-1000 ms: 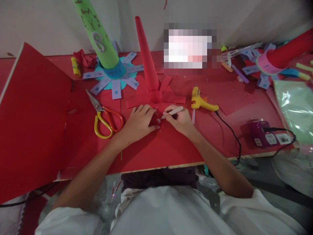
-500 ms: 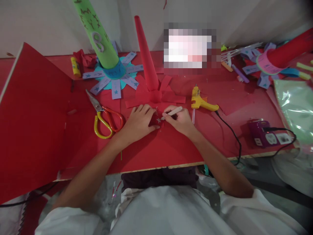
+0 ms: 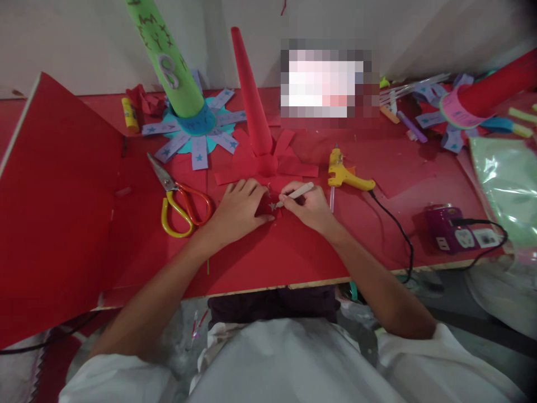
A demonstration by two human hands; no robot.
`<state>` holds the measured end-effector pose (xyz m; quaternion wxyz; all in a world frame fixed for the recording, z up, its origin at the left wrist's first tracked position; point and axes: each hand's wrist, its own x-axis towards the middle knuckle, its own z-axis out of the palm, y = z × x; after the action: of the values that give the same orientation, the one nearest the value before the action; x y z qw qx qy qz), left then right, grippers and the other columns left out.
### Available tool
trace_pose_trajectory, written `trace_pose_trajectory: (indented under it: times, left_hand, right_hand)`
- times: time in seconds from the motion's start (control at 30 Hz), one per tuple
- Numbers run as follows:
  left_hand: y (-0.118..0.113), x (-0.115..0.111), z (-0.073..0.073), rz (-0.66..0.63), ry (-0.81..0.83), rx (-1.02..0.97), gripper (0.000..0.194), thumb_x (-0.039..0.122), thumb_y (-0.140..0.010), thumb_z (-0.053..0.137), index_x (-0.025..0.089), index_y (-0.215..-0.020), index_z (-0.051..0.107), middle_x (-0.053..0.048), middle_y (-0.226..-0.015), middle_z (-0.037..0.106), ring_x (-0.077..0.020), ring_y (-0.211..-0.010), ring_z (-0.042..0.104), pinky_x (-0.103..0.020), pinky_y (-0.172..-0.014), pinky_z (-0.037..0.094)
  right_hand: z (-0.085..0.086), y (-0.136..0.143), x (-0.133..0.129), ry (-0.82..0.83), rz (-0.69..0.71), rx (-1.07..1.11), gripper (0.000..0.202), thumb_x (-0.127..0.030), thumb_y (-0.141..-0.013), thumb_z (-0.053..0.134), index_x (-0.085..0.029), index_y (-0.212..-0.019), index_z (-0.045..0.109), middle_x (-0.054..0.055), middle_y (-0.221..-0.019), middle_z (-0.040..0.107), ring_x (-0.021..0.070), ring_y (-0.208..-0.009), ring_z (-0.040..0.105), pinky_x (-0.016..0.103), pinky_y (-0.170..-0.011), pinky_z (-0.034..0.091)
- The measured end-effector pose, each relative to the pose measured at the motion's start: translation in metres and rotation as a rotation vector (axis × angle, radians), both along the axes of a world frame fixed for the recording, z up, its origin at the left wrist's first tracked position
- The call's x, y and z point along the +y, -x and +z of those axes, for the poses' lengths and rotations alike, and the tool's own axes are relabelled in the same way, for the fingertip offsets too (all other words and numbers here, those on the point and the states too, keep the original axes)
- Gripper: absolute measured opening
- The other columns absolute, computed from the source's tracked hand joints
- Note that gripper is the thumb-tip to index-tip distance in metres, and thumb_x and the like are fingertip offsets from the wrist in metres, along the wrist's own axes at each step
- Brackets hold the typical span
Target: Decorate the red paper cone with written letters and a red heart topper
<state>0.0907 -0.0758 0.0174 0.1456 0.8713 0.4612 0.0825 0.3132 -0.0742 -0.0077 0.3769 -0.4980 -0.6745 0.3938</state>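
Note:
My right hand (image 3: pixel 308 207) is closed around a pale marker pen (image 3: pixel 301 191), its tip at a small silvery star (image 3: pixel 272 206) drawn on a red paper strip. My left hand (image 3: pixel 242 208) lies flat with fingers apart, holding the paper down just left of the star. The strip belongs to a red paper base (image 3: pixel 239 162) with several strips spread round it. From that base a tall red paper cone (image 3: pixel 253 101) rises, leaning left. Just left of my left hand are scissors (image 3: pixel 178 198) with yellow and orange handles.
A green paper tube (image 3: pixel 180 78) on a blue base stands back left, beside a glue stick (image 3: pixel 130 115). To the right lie a yellow glue gun (image 3: pixel 346 172) with a black cord and a purple power adapter (image 3: pixel 447 226). A red board (image 3: pixel 59 212) stands at left.
The pen tip has shifted very slightly at the star. Both hands and the other things stay where they were.

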Motion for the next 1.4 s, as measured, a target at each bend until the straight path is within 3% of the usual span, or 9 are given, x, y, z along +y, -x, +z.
trace_pose_trajectory:
  times: [0.3, 0.43, 0.53, 0.63, 0.83, 1.0, 1.17, 1.3, 1.4]
  left_hand:
    - [0.008, 0.013, -0.013, 0.347, -0.037, -0.489, 0.014, 0.026, -0.104, 0.054, 0.022, -0.117, 0.054, -0.008, -0.107, 0.069, -0.0216, -0.098, 0.067, -0.04, -0.09, 0.055]
    - [0.011, 0.016, -0.013, 0.319, -0.096, -0.527, 0.047, 0.023, -0.103, 0.053, 0.023, -0.149, 0.044, -0.016, -0.146, 0.063, -0.0268, -0.137, 0.063, -0.049, -0.115, 0.053]
    - [0.006, 0.012, -0.013, 0.229, -0.033, -0.527, 0.083, 0.021, -0.104, 0.051, 0.025, -0.172, 0.003, -0.021, -0.175, 0.037, -0.0255, -0.164, 0.039, -0.05, -0.129, 0.044]
    - [0.001, 0.01, -0.019, 0.146, 0.042, -0.608, 0.096, 0.018, -0.105, 0.047, 0.027, -0.172, -0.022, -0.021, -0.182, 0.023, -0.0239, -0.171, 0.025, -0.051, -0.132, 0.041]
    - [0.004, 0.016, -0.038, 0.019, 0.099, -0.822, 0.103, 0.017, -0.099, 0.057, 0.033, -0.176, -0.009, -0.014, -0.186, 0.012, -0.0311, -0.173, 0.016, -0.059, -0.139, 0.025]
    - [0.002, 0.011, -0.035, 0.035, -0.009, -0.755, 0.102, 0.01, -0.094, 0.056, 0.032, -0.178, 0.001, -0.012, -0.185, 0.019, -0.0325, -0.172, 0.022, -0.059, -0.14, 0.025]
    - [-0.007, -0.004, -0.021, 0.061, -0.142, -0.656, 0.092, 0.004, -0.092, 0.051, 0.026, -0.175, 0.017, -0.016, -0.175, 0.042, -0.0321, -0.163, 0.041, -0.057, -0.134, 0.037]
    - [-0.008, -0.01, -0.009, 0.14, -0.15, -0.721, 0.076, 0.001, -0.093, 0.047, 0.026, -0.164, 0.035, -0.011, -0.147, 0.069, -0.0249, -0.143, 0.064, -0.048, -0.123, 0.051]
    - [-0.004, -0.004, -0.009, 0.22, -0.203, -0.72, 0.057, 0.003, -0.093, 0.049, 0.022, -0.147, 0.051, -0.011, -0.137, 0.071, -0.0247, -0.134, 0.067, -0.047, -0.118, 0.055]
  right_hand:
    - [0.007, 0.0, -0.013, -0.064, -0.216, 0.217, 0.031, -0.055, -0.102, 0.065, -0.026, -0.099, 0.074, -0.002, -0.065, 0.064, 0.0147, -0.053, 0.055, 0.033, -0.054, 0.046]
    - [0.015, 0.002, -0.014, -0.135, -0.243, 0.19, 0.033, -0.058, -0.108, 0.056, -0.029, -0.116, 0.07, 0.007, -0.099, 0.08, 0.0202, -0.076, 0.073, 0.037, -0.07, 0.061]
    - [0.021, 0.004, 0.0, -0.22, -0.192, 0.099, 0.026, -0.051, -0.106, 0.063, -0.029, -0.119, 0.068, 0.01, -0.126, 0.079, 0.0275, -0.116, 0.076, 0.045, -0.1, 0.063]
    - [0.024, 0.007, 0.022, -0.268, -0.141, 0.007, 0.03, -0.049, -0.103, 0.069, -0.029, -0.125, 0.068, 0.01, -0.135, 0.076, 0.0306, -0.13, 0.073, 0.048, -0.107, 0.062]
    - [0.013, 0.019, 0.042, -0.34, -0.118, -0.079, 0.054, -0.054, -0.101, 0.069, -0.03, -0.148, 0.059, 0.01, -0.148, 0.071, 0.0339, -0.137, 0.069, 0.052, -0.11, 0.063]
    - [0.009, 0.021, 0.035, -0.357, -0.116, -0.05, 0.067, -0.057, -0.101, 0.07, -0.032, -0.159, 0.05, 0.011, -0.159, 0.063, 0.0349, -0.143, 0.066, 0.056, -0.116, 0.06]
    - [0.014, 0.017, 0.035, -0.397, -0.142, -0.029, 0.065, -0.052, -0.101, 0.071, -0.031, -0.159, 0.05, 0.011, -0.16, 0.062, 0.0336, -0.145, 0.063, 0.055, -0.121, 0.056]
    - [0.008, 0.016, 0.038, -0.377, -0.186, -0.038, 0.064, -0.05, -0.1, 0.073, -0.027, -0.155, 0.053, 0.012, -0.148, 0.07, 0.0316, -0.122, 0.074, 0.051, -0.106, 0.064]
    - [0.001, 0.018, 0.039, -0.362, -0.192, -0.061, 0.055, -0.048, -0.1, 0.073, -0.027, -0.148, 0.058, 0.012, -0.139, 0.074, 0.0291, -0.109, 0.076, 0.05, -0.1, 0.065]
